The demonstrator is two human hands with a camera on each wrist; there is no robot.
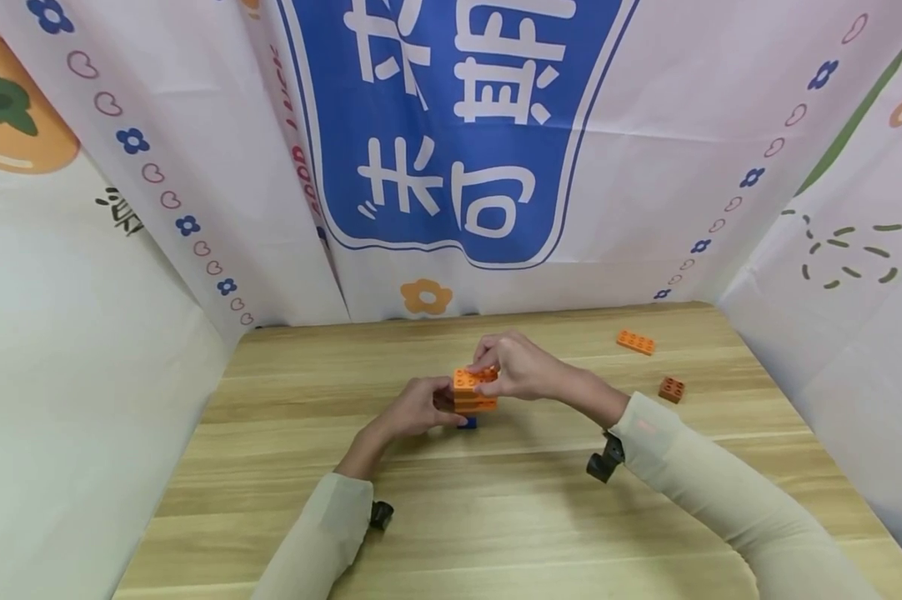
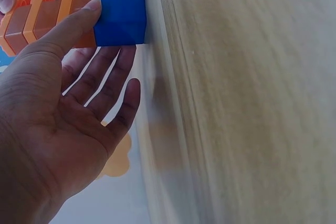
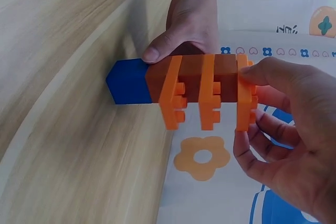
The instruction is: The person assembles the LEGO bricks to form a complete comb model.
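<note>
A small tower of toy building bricks stands on the table, with a blue brick [image 3: 131,82] at its base. Above it, brown bricks [image 3: 190,77] alternate with three orange studded plates that jut out to one side. My left hand [image 1: 413,406] grips the tower low down, its thumb near the joint between the blue brick and the lowest brown brick. At the top, my right hand [image 1: 526,367] pinches the uppermost orange plate [image 3: 243,98] between thumb and fingers. That plate sits against the brown brick below it; whether it is fully pressed on, I cannot tell.
On the right of the wooden table [image 1: 556,533] lie a loose orange plate [image 1: 635,342] and a loose brown brick [image 1: 672,389]. Printed white cloth [image 1: 646,183] hangs behind the table and along both sides.
</note>
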